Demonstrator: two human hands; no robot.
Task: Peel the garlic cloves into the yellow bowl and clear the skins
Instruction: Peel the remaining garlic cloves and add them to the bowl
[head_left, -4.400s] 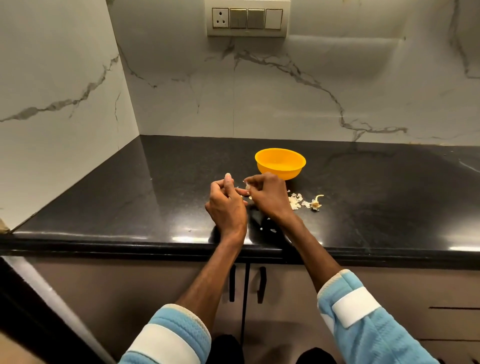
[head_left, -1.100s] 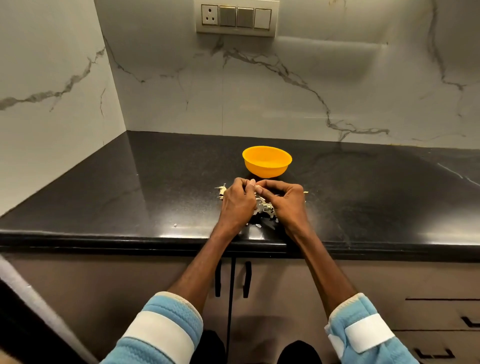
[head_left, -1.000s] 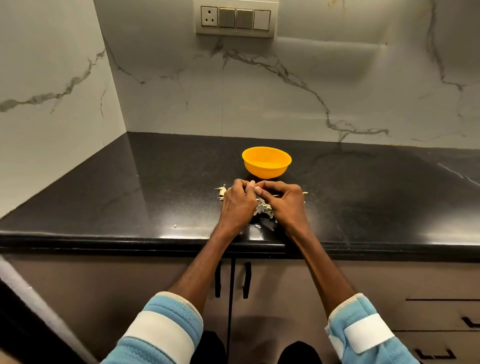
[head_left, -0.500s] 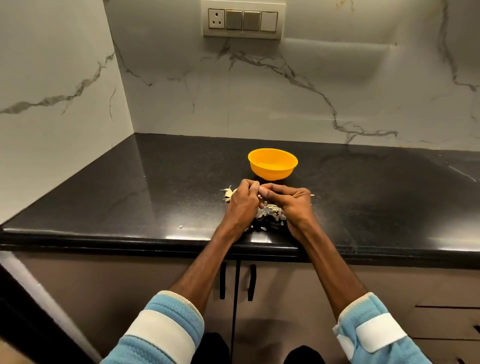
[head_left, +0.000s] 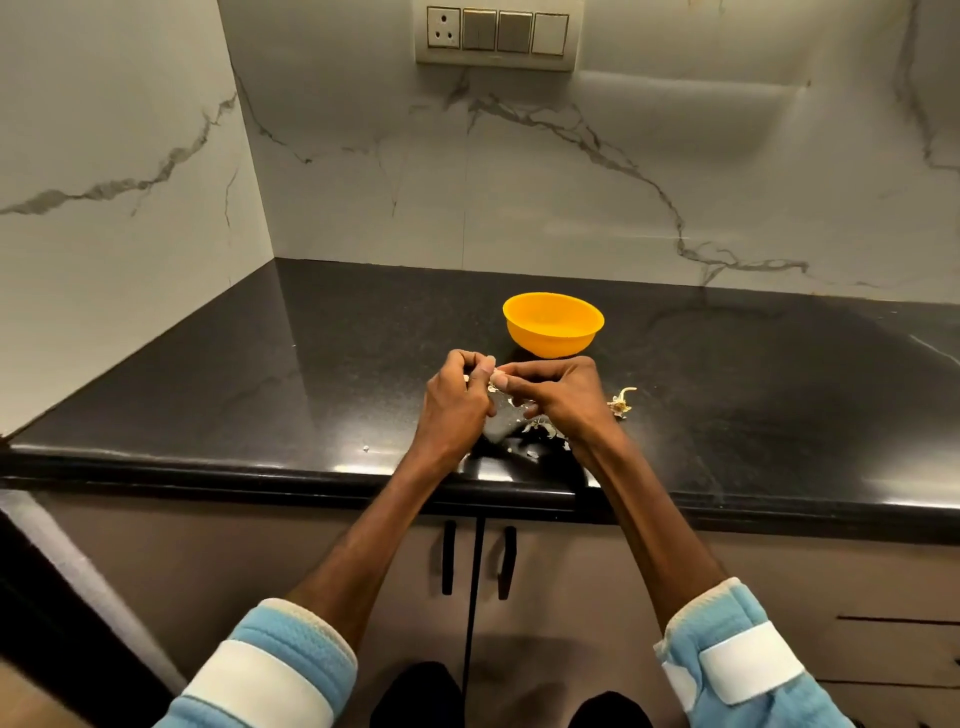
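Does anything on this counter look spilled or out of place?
Yes: papery garlic skins lie scattered on the black counter below the left hand and right hand, a dried stem piece lies right of them, and one stray fleck lies near the front edge. The yellow bowl stands upright.

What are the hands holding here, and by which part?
A small pale garlic clove, pinched between the fingertips of the left hand and right hand; which end each grips cannot be told.
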